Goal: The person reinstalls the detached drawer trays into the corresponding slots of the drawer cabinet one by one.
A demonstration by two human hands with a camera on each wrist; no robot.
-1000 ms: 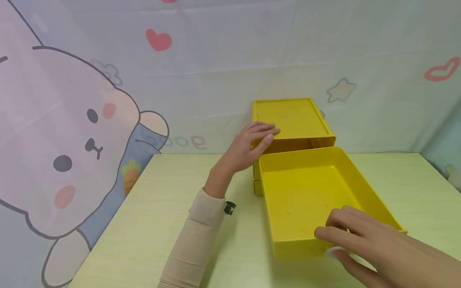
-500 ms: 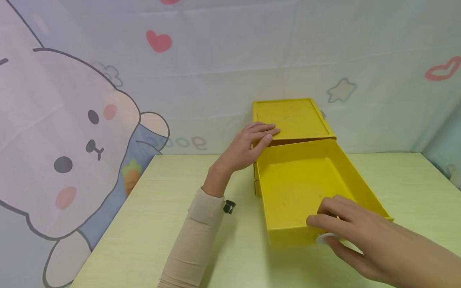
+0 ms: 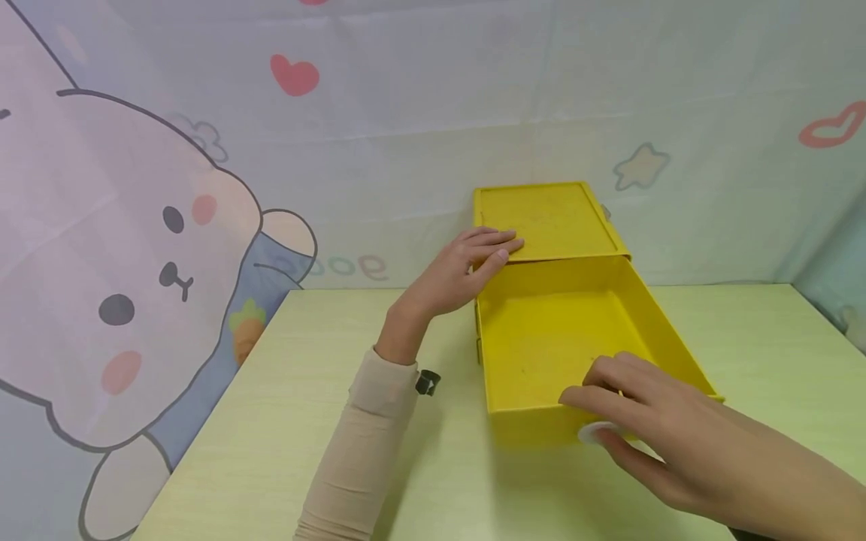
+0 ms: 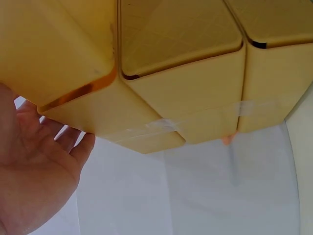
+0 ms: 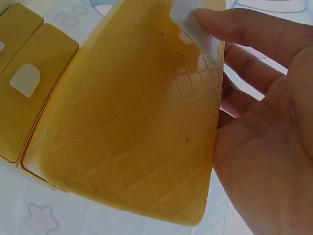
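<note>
A yellow drawer point(image 3: 541, 353) sticks far out of the top of a yellow drawer cabinet point(image 3: 551, 218). Its back edge meets the cabinet's front opening, and no items show inside. My right hand point(image 3: 666, 436) pinches the drawer's front wall: the thumb is on the white handle point(image 5: 193, 27), the fingers reach over the rim to the inside. On the cabinet's top left front corner rests my left hand point(image 3: 460, 274), its fingers lying extended over the top. The left wrist view shows that hand point(image 4: 44, 166) against the cabinet's side point(image 4: 195, 107).
Two lower drawers with white handles point(image 5: 25, 80) are pushed in. The cabinet stands on a pale green table point(image 3: 338, 361), near its back edge. Behind hangs a cloth backdrop point(image 3: 419, 135) with a cartoon animal and hearts. Clear tape point(image 4: 166, 125) crosses the cabinet's side.
My right hand has pushed the drawer back and slightly left, so the gap between it and the cabinet's top has narrowed to a slit. The left hand has stayed in place.
</note>
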